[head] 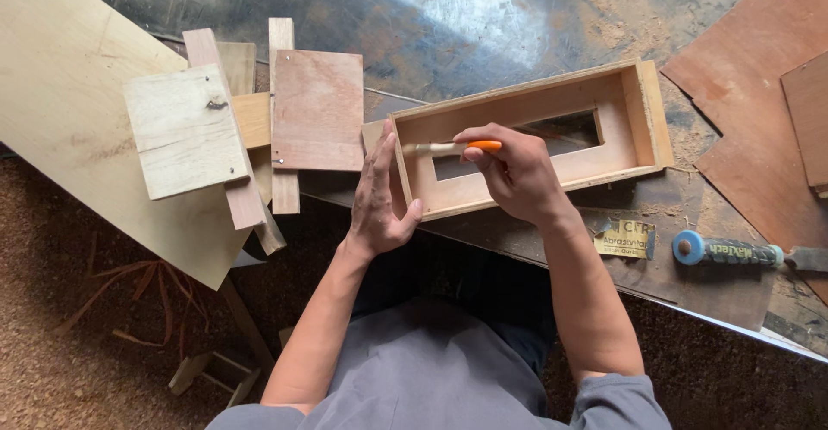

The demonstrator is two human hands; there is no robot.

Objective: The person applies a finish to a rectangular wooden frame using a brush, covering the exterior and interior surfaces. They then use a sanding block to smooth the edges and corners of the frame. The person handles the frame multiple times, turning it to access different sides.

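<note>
Bracing left hand (pixel 379 201) steadies box (pixel 642 111); right hand (pixel 513 171) pinches brush (pixel 448 147).

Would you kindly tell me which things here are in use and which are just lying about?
In use: wooden box frame, steadied by left hand; orange-handled brush in right hand.

Lying about: blue-handled chisel, sandpaper scrap, nailed wood offcuts, pale plank.

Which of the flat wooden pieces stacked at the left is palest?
The pale square wooden panel lying on top at the far left; the rectangular plywood panel beside it is reddish brown.
</note>
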